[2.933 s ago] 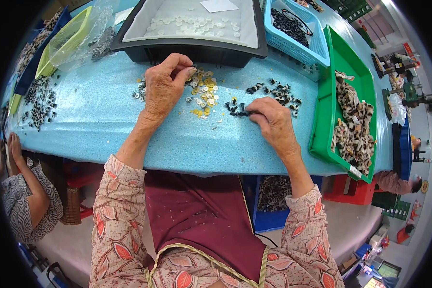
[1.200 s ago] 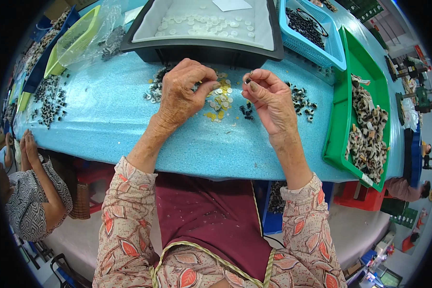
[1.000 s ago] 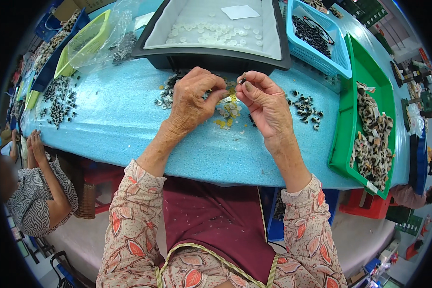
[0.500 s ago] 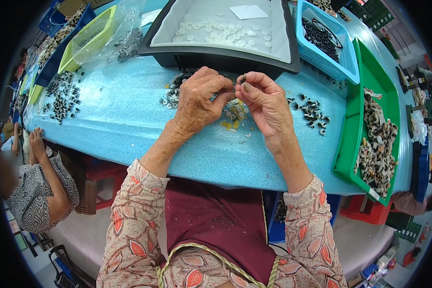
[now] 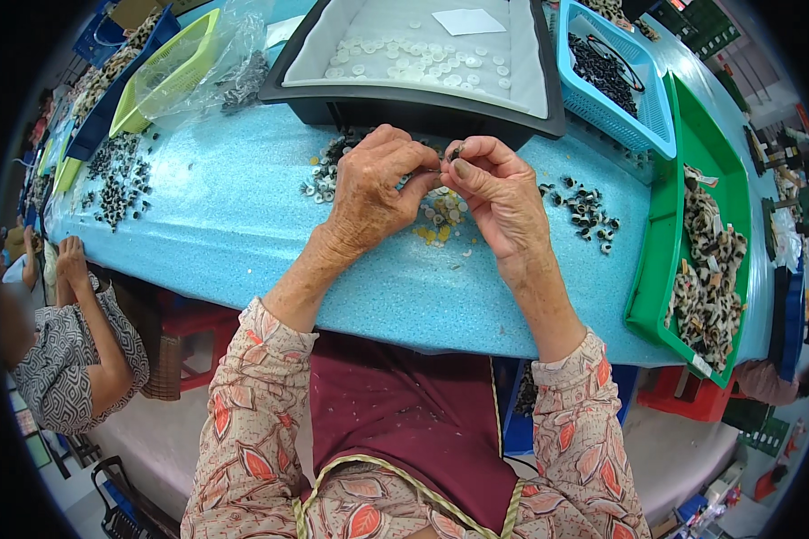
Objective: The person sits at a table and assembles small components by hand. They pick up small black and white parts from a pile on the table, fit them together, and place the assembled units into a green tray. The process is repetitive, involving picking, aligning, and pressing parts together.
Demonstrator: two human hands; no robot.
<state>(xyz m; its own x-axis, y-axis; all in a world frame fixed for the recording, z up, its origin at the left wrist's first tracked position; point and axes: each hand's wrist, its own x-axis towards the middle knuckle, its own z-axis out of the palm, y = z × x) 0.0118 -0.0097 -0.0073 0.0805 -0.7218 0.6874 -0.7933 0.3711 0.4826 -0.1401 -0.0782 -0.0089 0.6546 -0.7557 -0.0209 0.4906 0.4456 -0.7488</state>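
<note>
Over the blue table my two hands meet at the fingertips. Between the thumb and fingers of my right hand (image 5: 497, 193) is a small dark piece (image 5: 456, 154). My left hand (image 5: 373, 189) is pinched close against it; whatever its fingertips hold is too small to make out. Beneath and beyond the hands lie a heap of small black and whitish pieces (image 5: 319, 184) and a scatter of yellow and pale bits (image 5: 440, 220). Several black pieces with light centres (image 5: 591, 216) lie to the right of my right hand.
A black tray (image 5: 413, 101) lined in white holds pale round discs. A light-blue basket (image 5: 649, 133) of black parts and a green crate (image 5: 647, 296) of spotted plush pieces stand at right. At left are more black pieces (image 5: 117, 184), a yellow-green basket (image 5: 130, 117) and a seated person (image 5: 72, 350).
My hands stay almost in place, with a slight shift of the right fingertips around the dark piece. The person at left has moved their hands a little.
</note>
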